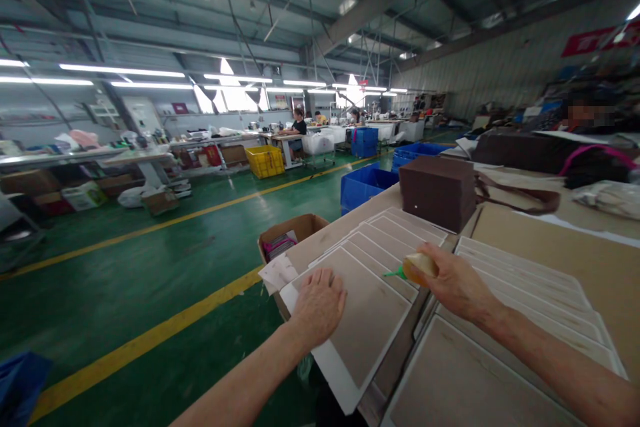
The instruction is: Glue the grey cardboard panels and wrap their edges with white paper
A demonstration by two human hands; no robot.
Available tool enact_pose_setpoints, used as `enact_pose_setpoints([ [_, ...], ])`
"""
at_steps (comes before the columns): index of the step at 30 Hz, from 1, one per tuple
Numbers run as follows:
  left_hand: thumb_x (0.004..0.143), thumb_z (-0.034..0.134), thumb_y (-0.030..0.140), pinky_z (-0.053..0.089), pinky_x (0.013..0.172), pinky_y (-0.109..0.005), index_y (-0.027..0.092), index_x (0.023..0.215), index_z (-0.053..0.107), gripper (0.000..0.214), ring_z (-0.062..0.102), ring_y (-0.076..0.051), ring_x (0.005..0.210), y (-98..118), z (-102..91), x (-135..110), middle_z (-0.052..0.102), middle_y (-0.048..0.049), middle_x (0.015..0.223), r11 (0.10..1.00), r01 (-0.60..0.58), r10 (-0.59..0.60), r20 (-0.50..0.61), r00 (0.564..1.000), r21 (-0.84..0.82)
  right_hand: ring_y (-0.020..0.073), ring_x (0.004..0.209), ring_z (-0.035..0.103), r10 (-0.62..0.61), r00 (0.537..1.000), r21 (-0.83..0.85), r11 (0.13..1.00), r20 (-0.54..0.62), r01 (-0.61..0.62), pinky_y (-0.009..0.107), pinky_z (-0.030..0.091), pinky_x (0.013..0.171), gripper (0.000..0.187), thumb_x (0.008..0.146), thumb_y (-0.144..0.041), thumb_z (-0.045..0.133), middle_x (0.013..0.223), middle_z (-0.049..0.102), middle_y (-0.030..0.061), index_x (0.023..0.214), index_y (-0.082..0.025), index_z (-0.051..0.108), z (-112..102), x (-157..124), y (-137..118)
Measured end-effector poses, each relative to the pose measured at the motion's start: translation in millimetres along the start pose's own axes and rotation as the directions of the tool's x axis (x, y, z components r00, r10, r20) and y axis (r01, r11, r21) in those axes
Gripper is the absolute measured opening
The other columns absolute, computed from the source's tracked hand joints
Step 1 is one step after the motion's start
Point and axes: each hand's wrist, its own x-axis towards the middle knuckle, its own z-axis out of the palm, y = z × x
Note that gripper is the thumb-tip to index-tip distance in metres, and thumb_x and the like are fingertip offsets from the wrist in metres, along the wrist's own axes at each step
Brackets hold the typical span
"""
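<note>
Carton (293, 235), brown box (437, 193), blue crate (367, 189), pale boards (357, 310)

- Left forearm (240, 387): bare, slim, tapering to the wrist, cut off by the frame's lower edge.
- Right forearm (555, 367): bare too, long, widening away from the wrist, cut off at the frame's lower right corner.
- Left hand (318, 307): bare, with a broad back, creased knuckles and faint raised veins.
- Left fingers (327, 287): bare, with short nails.
- Right hand (450, 280): bare, with a bony back and creased knuckles.
- Skin on both forearms: smooth, unmarked by any visible print or tattoo.
</note>
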Motion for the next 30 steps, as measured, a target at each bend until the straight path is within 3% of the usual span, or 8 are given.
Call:
enact_pose_setpoints([
  [6,0.097,0.041,0.031,0.043,0.094,-0.046,0.017,0.108,0.059,0.025,0.052,-0.030,0.110,0,2.1,0,0.057,-0.0121,0.114,1.000,-0.005,0.005,-0.004,1.000,0.000,0.0197,0.066,0.060,0.136,0.991,0.169,0.976,0.013,-0.136,0.030,0.042,0.061,0.038,0.086,-0.061,0.050,0.073,0.066,-0.0007,0.092,-0.026,0.060,-21,-38,21],
  [12,0.097,0.041,0.031,0.043,0.094,-0.046,0.017,0.108,0.059,0.026,0.052,-0.030,0.110,0,1.5,2,0.057,-0.0122,0.114,1.000,-0.003,0.003,-0.006,1.000,0.008,0.0199,0.060,0.058,0.218,0.957,0.159,0.969,-0.189,-0.189,0.030,0.041,0.057,0.039,0.079,-0.060,0.052,0.068,0.064,0.0003,0.089,-0.023,0.062,-30,-33,40],
  [15,0.097,0.041,0.031,0.042,0.094,-0.046,0.018,0.108,0.059,0.025,0.052,-0.029,0.110,0,1.9,2,0.057,-0.0112,0.114,1.000,0.005,-0.005,-0.007,1.000,0.011,0.0195,0.056,0.056,0.232,0.949,0.122,0.970,-0.215,-0.209,0.029,0.038,0.054,0.038,0.078,-0.060,0.052,0.062,0.062,-0.0001,0.085,-0.024,0.061,-26,-31,46],
  [23,0.097,0.040,0.031,0.041,0.094,-0.045,0.018,0.107,0.058,0.024,0.051,-0.028,0.109,-1,4.8,1,0.056,-0.0111,0.113,1.000,-0.002,0.002,-0.017,1.000,0.006,0.0203,0.060,0.059,0.207,0.967,0.083,0.977,-0.150,-0.196,0.029,0.040,0.057,0.037,0.083,-0.060,0.051,0.067,0.065,0.0006,0.088,-0.024,0.061,-19,-34,47],
  [30,0.097,0.041,0.031,0.040,0.095,-0.045,0.018,0.106,0.058,0.023,0.050,-0.029,0.110,-2,5.4,0,0.056,-0.0115,0.113,1.000,-0.017,0.017,-0.031,0.999,0.004,0.0195,0.063,0.058,0.081,0.992,-0.058,0.995,-0.092,-0.087,0.028,0.035,0.057,0.026,0.088,-0.048,0.048,0.071,0.064,0.0019,0.086,-0.024,0.056,-9,-1,31],
])
